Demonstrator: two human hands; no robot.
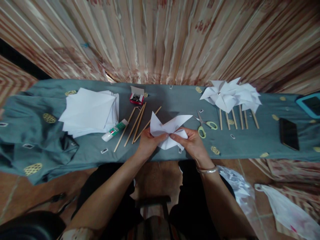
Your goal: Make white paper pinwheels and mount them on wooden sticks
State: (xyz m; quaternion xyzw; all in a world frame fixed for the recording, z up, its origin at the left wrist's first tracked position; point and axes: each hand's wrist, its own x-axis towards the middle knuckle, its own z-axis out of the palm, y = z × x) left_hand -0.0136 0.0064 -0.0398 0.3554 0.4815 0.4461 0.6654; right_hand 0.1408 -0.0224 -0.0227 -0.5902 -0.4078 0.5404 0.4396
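Observation:
Both hands grip a white paper pinwheel [172, 126] over the front part of the table. My left hand [149, 141] pinches its left side, the thumb pressed near the middle. From the other side my right hand [191, 141] holds it, its thumb meeting the centre too. The blades stand up and curl around the thumbs; the fingers beneath the paper are hidden. Just right of the right hand lie open scissors [203, 124] with light green handles. Several wooden sticks [137, 125] lie left of the left hand, beside a glue stick [115, 130].
A stack of white paper [87, 111] lies on the left of the cloth-covered table [175, 96]. Behind the sticks stands an open red box [136, 96] of small metal pieces. Several pinwheels on sticks [232, 95] lie at right, then a phone [288, 134] and a blue-edged device [310, 105].

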